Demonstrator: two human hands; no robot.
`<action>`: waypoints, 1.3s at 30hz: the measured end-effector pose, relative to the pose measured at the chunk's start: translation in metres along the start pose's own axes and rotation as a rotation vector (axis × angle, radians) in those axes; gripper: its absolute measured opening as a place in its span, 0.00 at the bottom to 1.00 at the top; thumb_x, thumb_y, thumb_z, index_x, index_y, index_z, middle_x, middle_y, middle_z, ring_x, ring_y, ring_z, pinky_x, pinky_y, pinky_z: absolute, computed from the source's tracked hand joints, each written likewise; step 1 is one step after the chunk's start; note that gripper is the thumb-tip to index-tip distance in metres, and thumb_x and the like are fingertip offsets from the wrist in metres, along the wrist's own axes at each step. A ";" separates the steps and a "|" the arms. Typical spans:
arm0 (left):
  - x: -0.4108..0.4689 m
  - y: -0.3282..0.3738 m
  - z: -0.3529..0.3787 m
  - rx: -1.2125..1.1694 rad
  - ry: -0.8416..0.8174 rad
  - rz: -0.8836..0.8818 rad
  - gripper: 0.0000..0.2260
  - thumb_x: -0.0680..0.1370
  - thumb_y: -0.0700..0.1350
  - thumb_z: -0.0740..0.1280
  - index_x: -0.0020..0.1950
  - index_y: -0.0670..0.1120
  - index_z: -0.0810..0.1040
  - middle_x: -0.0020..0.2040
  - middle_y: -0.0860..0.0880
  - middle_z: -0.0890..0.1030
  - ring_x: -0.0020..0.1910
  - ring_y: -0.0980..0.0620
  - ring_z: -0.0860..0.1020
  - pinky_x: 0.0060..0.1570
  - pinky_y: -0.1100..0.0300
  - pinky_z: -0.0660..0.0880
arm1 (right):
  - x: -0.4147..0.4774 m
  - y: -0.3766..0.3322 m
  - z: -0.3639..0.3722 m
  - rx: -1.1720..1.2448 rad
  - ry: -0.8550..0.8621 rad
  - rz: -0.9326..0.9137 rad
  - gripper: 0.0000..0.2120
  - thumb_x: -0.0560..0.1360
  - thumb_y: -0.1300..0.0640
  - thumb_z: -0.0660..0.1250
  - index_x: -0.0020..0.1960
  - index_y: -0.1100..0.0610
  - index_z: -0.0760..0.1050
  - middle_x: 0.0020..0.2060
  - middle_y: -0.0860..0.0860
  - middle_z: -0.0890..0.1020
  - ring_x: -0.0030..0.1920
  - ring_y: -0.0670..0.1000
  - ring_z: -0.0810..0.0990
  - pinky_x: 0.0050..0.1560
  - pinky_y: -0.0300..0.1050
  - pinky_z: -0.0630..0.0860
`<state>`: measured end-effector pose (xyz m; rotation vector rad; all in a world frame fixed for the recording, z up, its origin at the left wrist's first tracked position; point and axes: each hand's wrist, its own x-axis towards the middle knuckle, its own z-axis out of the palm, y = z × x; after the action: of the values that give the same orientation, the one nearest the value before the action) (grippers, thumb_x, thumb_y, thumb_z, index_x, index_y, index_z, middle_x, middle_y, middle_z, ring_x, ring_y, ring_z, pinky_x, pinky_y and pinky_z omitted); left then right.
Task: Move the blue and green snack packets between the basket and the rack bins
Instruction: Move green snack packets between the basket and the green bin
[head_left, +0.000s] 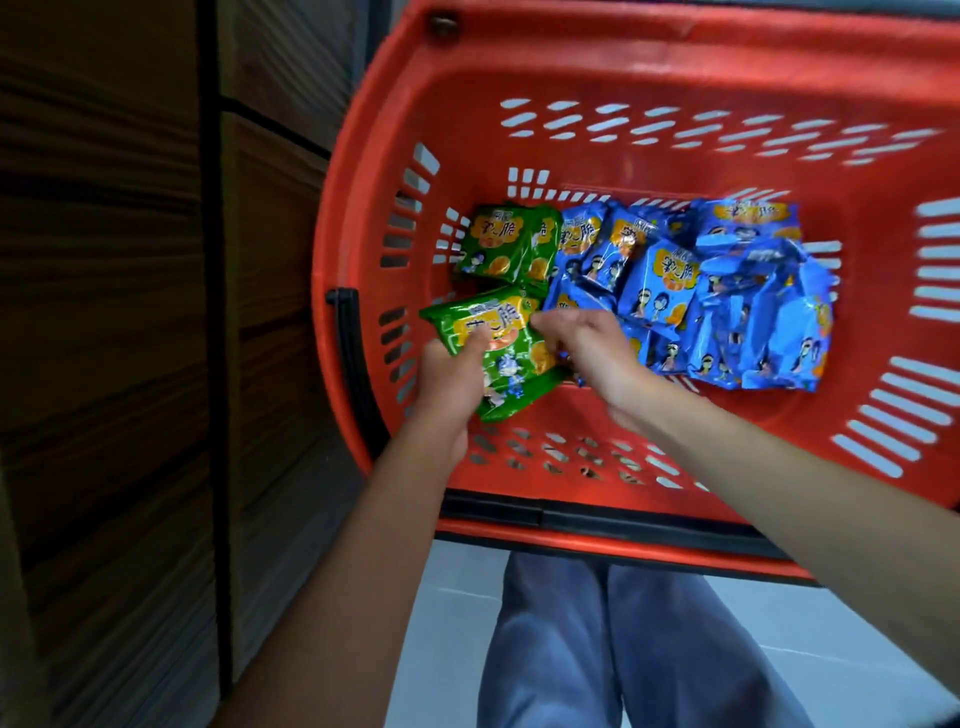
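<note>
From the head camera, looking straight down: the red basket (519, 67) filled the frame, and everything sat on its floor. A few green packets (498, 241) were tucked against the left wall, and a loose heap of blue packets (727, 296) was spread across the right, the two colours touching in the middle.

The left hand (452, 374) was in the basket with a firm grasp on one green packet (511, 364), thumb pressed across its printed face and fingers under it, the packet tilted up above the others. The right hand (592, 353) hung just beside it, over the seam where green met blue, its fingers curled down towards the packet's edge. Motion blur smeared them, so whether they pinched anything could not be told.

The rack bins were out of sight. To the left stood only a dark brown panelled surface (104, 312), and below the basket were blue trousers (623, 649) on a pale floor (457, 623).

As a reading, this looked like the pick-up stage, with a green packet on its way out of the basket. The next move would call for lifting it clear of the rim without dragging its neighbours, then carrying it left to a bin, while the right hand settled on a packet of its own.
</note>
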<state>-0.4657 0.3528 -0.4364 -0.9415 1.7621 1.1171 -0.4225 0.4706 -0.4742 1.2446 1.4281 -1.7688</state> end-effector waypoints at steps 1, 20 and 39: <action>0.005 0.002 -0.001 0.000 0.018 -0.032 0.13 0.80 0.44 0.62 0.63 0.40 0.74 0.56 0.40 0.80 0.52 0.44 0.80 0.52 0.53 0.78 | 0.014 -0.004 0.002 -0.005 0.100 -0.041 0.07 0.74 0.55 0.67 0.38 0.53 0.77 0.33 0.45 0.78 0.37 0.47 0.75 0.47 0.39 0.72; 0.035 -0.026 0.006 -0.145 0.170 -0.060 0.11 0.79 0.40 0.63 0.62 0.42 0.74 0.53 0.42 0.81 0.46 0.45 0.81 0.36 0.59 0.77 | 0.129 -0.010 0.053 -0.289 0.409 -0.049 0.29 0.69 0.50 0.73 0.65 0.57 0.66 0.57 0.55 0.78 0.57 0.58 0.77 0.57 0.52 0.75; 0.032 -0.027 0.007 -0.021 0.201 0.029 0.24 0.79 0.48 0.62 0.73 0.43 0.64 0.70 0.44 0.71 0.68 0.45 0.70 0.68 0.47 0.66 | 0.006 0.001 -0.031 0.044 -0.056 -0.066 0.10 0.73 0.70 0.64 0.44 0.56 0.77 0.32 0.44 0.83 0.30 0.42 0.79 0.31 0.35 0.73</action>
<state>-0.4520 0.3453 -0.4754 -1.0754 1.9335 1.0931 -0.4147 0.5003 -0.4805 1.1722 1.4210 -1.8738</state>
